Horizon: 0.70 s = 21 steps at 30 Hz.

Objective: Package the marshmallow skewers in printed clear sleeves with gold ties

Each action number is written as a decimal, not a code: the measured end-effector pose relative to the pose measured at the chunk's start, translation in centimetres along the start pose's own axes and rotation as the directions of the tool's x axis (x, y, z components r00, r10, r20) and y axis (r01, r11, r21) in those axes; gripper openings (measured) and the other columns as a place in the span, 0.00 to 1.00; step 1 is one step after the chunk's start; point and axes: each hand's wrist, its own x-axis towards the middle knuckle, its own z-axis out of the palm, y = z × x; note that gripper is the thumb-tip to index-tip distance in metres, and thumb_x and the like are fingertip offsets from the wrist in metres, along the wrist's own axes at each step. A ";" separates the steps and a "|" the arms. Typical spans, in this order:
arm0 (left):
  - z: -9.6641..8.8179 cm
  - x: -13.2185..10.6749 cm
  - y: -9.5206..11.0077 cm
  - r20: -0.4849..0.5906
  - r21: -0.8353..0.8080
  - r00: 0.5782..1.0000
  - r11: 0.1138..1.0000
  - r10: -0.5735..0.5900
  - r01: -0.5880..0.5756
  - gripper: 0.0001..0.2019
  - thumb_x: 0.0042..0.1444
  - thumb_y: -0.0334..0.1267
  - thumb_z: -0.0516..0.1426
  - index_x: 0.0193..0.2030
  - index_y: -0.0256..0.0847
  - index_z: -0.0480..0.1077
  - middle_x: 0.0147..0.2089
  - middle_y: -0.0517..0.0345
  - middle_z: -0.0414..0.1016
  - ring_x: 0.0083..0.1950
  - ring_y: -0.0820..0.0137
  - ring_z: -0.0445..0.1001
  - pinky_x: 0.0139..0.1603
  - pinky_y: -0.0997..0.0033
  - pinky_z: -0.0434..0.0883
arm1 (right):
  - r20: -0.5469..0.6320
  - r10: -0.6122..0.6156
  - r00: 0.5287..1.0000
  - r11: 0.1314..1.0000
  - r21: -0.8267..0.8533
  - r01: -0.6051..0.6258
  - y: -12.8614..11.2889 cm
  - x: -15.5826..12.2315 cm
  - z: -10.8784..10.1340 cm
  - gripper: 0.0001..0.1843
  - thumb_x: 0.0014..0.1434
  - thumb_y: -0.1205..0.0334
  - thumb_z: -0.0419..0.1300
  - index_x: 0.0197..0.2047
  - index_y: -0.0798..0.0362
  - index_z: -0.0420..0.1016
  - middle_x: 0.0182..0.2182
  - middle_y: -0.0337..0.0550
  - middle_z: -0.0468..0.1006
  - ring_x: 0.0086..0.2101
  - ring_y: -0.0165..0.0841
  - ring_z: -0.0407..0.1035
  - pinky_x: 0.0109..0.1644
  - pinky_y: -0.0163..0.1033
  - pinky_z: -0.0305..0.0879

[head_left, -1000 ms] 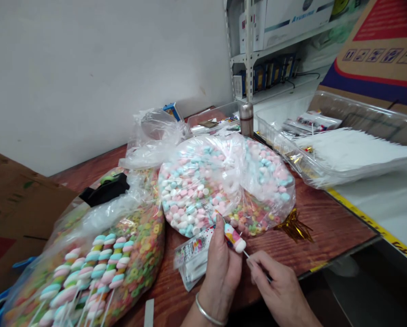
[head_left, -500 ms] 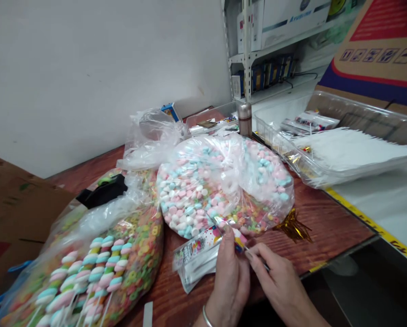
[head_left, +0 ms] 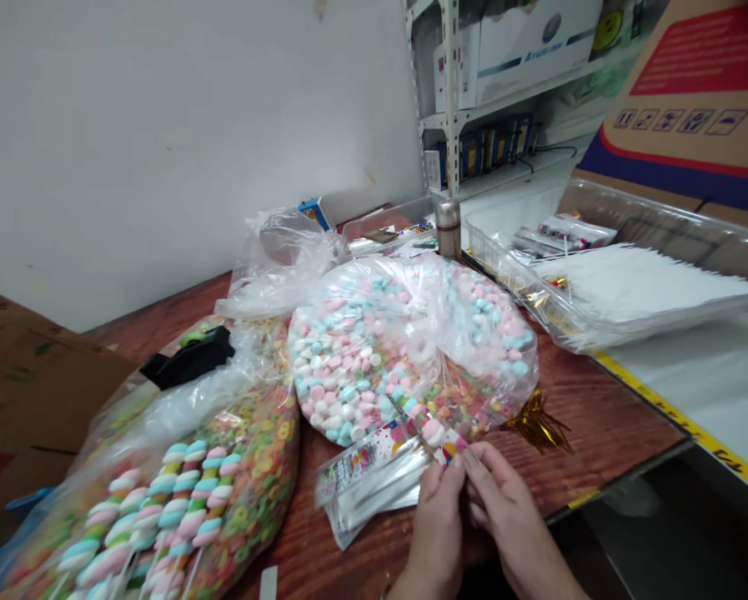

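Two hands pinch a printed plastic sleeve (head_left: 444, 446) between their fingertips, the left hand (head_left: 433, 533) and right hand (head_left: 504, 517) close together, near the front edge of the wooden worktop (head_left: 599, 433), just beside a pile of printed packets (head_left: 364, 492) and below a clear bag of pastel marshmallows (head_left: 404, 350).

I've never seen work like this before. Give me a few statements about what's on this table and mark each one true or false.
1. The left hand and right hand both pinch a printed wrapper. True.
2. The steel flask lies on its side. False: it stands upright behind the round bag.
3. Twisted marshmallow sticks lie inside the clear bag on the left. True.
4. The round bag is full of dark chocolates. False: it holds pale pastel sweets, with coloured rings along its lower edge.
5. Gold tinsel lies beside the round bag. True.
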 end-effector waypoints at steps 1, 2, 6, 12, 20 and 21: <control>-0.2 -0.1 0.2 0.041 -0.015 0.999 1.000 0.010 -0.009 0.11 0.53 0.41 0.63 0.40 0.37 0.78 0.30 0.56 0.75 0.31 0.70 0.72 0.33 0.75 0.69 | 0.015 0.008 1.000 0.999 0.052 -0.009 -0.3 0.0 0.1 0.19 0.58 0.44 0.62 0.32 0.51 0.65 0.20 0.27 0.57 0.19 0.22 0.47 0.21 0.26 0.47; -0.4 -0.3 0.5 0.072 -0.045 0.997 0.999 0.026 -0.023 0.11 0.52 0.40 0.63 0.40 0.37 0.78 0.34 0.54 0.77 0.34 0.69 0.73 0.36 0.74 0.70 | 0.037 0.026 0.999 0.995 0.095 -0.029 -0.6 0.0 0.3 0.20 0.58 0.45 0.63 0.30 0.51 0.63 0.19 0.26 0.54 0.18 0.21 0.43 0.21 0.27 0.44; -0.8 -0.6 1.2 0.036 -0.116 0.995 0.989 0.093 -0.088 0.11 0.53 0.40 0.63 0.42 0.38 0.78 0.40 0.49 0.79 0.41 0.64 0.76 0.45 0.68 0.71 | 0.181 0.136 0.974 0.980 0.118 -0.159 -1.2 -0.3 0.5 0.20 0.59 0.44 0.61 0.31 0.51 0.62 0.19 0.24 0.51 0.17 0.20 0.36 0.20 0.29 0.41; -1.3 -0.7 1.0 -0.119 0.094 0.979 0.983 0.168 -0.157 0.10 0.47 0.40 0.67 0.36 0.39 0.80 0.36 0.52 0.81 0.43 0.61 0.76 0.49 0.64 0.71 | 0.028 -0.291 0.956 0.847 -0.458 0.271 0.1 -0.9 -0.2 0.20 0.62 0.41 0.54 0.34 0.50 0.68 0.27 0.37 0.68 0.27 0.30 0.62 0.31 0.33 0.59; -2.1 -0.5 1.0 0.117 0.012 0.993 1.000 -0.004 0.003 0.18 0.35 0.43 0.72 0.35 0.40 0.81 0.32 0.49 0.80 0.34 0.60 0.77 0.36 0.65 0.73 | 0.380 0.169 0.909 0.976 0.064 -0.209 -0.3 -0.6 -0.2 0.27 0.53 0.33 0.59 0.28 0.49 0.61 0.15 0.23 0.50 0.12 0.19 0.37 0.15 0.28 0.39; -2.2 -0.4 0.9 0.183 -0.013 0.982 0.999 -0.042 0.045 0.19 0.32 0.43 0.73 0.33 0.39 0.81 0.33 0.47 0.80 0.32 0.61 0.77 0.32 0.67 0.73 | 0.412 0.185 0.892 0.972 0.056 -0.228 -0.4 -0.5 -0.3 0.28 0.51 0.32 0.60 0.29 0.50 0.62 0.15 0.23 0.50 0.12 0.18 0.38 0.16 0.28 0.38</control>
